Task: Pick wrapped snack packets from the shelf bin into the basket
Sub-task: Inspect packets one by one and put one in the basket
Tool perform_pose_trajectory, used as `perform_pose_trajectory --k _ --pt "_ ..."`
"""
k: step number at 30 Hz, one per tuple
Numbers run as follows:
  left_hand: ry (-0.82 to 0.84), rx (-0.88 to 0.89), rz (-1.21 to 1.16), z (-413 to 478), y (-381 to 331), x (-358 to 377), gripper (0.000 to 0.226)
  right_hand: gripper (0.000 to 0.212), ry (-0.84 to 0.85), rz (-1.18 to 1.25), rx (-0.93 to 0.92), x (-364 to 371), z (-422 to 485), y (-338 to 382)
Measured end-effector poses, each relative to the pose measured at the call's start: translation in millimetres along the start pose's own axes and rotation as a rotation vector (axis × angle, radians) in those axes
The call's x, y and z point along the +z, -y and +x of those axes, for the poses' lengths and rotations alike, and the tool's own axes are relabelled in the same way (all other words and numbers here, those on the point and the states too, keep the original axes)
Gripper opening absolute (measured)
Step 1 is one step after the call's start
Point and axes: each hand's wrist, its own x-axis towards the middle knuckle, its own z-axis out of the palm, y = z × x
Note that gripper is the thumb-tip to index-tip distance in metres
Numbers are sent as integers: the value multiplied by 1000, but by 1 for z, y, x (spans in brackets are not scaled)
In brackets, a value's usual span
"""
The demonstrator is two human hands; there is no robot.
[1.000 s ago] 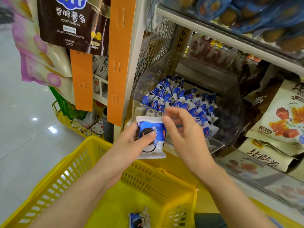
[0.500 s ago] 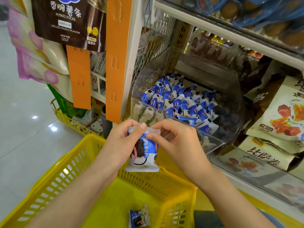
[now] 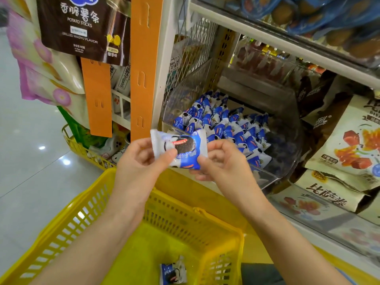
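A: What hangs on the far left?

B: At 11 o'clock, a brown bag of potato sticks (image 3: 84, 27), and beside it an orange strip (image 3: 144, 64).

A: And the hands?

B: The left hand (image 3: 141, 159) pinches the left part of a blue and white packet (image 3: 181, 148), with the thumb on its front. The right hand (image 3: 222, 161), fingers curled, pinches the lower right corner of the same packet. So both hands are clamped on it.

A: Where is this packet?

B: In the air at the middle, above the far rim of the yellow basket (image 3: 82, 219).

A: Is something inside the basket?

B: Yes, a second packet (image 3: 172, 271) lies on the bottom, at 6 o'clock.

A: And to the right?

B: At 2 o'clock from the hands, the clear bin (image 3: 265, 177) holds a pile of packets (image 3: 226, 128) of the same kind. At 3 o'clock, beige snack bags (image 3: 353, 145) lean on the shelf.
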Motion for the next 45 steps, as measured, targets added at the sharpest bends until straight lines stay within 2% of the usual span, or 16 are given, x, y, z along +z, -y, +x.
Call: perform_pose_trajectory --k 2,4,6,8,10,13,15,19,24,26,29,31,36,39,42,45 --pt "-15 38 10 2 -2 -1 22 23 171 -113 46 4 -3 -2" --pt "17 50 38 1 -1 -1 18 26 249 -268 47 8 -6 -6" --pt "35 56 79 -1 0 -2 16 40 213 -382 20 9 -6 -9" --pt "43 96 143 0 0 -3 6 56 144 -353 -36 6 -5 -7" --pt "67 164 239 1 1 -5 17 49 97 -280 -140 6 -4 -4" --pt "177 194 330 -3 2 -3 24 18 72 -296 -269 6 -5 -3" --pt "214 184 352 -4 4 -3 25 8 45 -297 -290 7 -5 -6" --pt "207 163 371 -2 6 -4 14 7 28 -312 -301 6 -4 -8" --pt "260 199 439 -5 4 -2 18 10 28 -345 -307 6 -3 -10" --pt "269 151 377 -6 2 -1 20 12 8 -375 -382 6 -4 -10" --pt "294 2 233 -7 -2 1 20 21 -49 -600 -610 6 -6 -12" --pt "296 -60 186 -7 -3 1 24 22 -80 -685 -676 6 -7 -13" --pt "156 19 402 -4 3 2 15 5 -146 -542 -595 6 -3 -16" --pt "134 12 530 -2 8 -2 19 5 -205 -490 -556 3 -1 -17" --pt "177 -172 534 -2 5 -1 35 3 -241 -432 -582 1 0 -13" --pt "246 -468 300 -1 -2 4 58 3 -159 -440 -639 -1 0 -10"
